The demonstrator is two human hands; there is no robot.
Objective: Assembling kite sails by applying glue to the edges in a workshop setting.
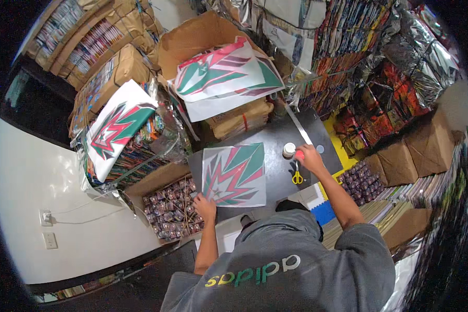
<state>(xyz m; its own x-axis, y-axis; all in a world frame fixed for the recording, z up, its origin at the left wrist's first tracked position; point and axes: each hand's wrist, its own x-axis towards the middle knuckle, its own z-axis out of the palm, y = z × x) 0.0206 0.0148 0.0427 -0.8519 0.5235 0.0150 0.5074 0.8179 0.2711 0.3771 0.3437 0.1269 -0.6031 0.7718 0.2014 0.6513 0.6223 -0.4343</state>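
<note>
A white sheet printed with a green, red and dark angular pattern (234,177) lies flat on the dark table (278,132). My left hand (206,208) is at its lower left corner, fingers closed at the edge. On the right side of the table, my right hand (311,158) is closed around a small round red object (299,155), too small to tell its kind. Just left of it stands a white jar (289,151). Below the jar lie yellow-handled scissors (297,178). A small pale disc (320,149) sits right of my hand.
Behind the table, an open cardboard box (192,36) bears more printed sheets (218,73). Another printed sheet (120,127) drapes over a bundle at left. A box of small wrapped items (174,210) adjoins the table's left. A white strip (299,125) lies toward the back; wrapped stacks (343,41) rise behind.
</note>
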